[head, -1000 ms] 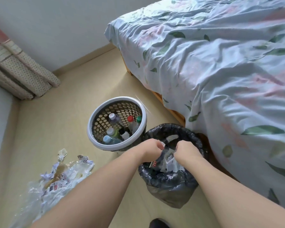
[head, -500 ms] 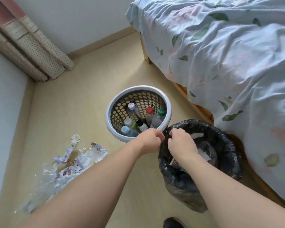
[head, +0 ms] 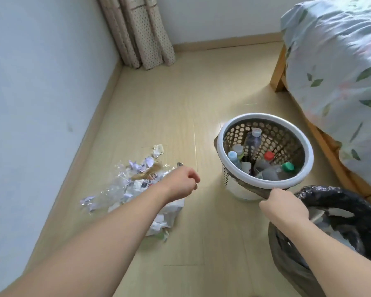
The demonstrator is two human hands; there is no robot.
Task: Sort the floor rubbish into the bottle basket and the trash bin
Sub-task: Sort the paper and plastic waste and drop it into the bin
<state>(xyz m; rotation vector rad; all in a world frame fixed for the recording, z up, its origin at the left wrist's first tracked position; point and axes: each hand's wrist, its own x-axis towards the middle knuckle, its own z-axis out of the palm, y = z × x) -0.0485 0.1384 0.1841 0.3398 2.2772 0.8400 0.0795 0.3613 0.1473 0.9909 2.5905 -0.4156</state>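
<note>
Crumpled paper and clear plastic wrappers point(head: 135, 185) lie heaped on the wooden floor point(head: 159, 108) near the left wall, well apart from both containers. White-rimmed, the perforated bottle basket point(head: 266, 183) stands toward the bed point(head: 334, 61) and already holds several capped bottles point(head: 263, 161), so the bottle part of the sort looks done or nearly so; no loose bottle can be made out in the heap. Just beside the basket, at the lower right, the trash bin point(head: 334, 198) with its black bag liner shows some pale scraps inside.

The left hand point(head: 180, 183) hangs over the near edge of the heap, fingers curled with nothing visibly in them. The right hand point(head: 285, 206) sits at the bin's rim, fingers bent on the liner's edge as if pinching it, though the contact is partly hidden.

Most of the paper and wrappers is left to move into the bin.
</note>
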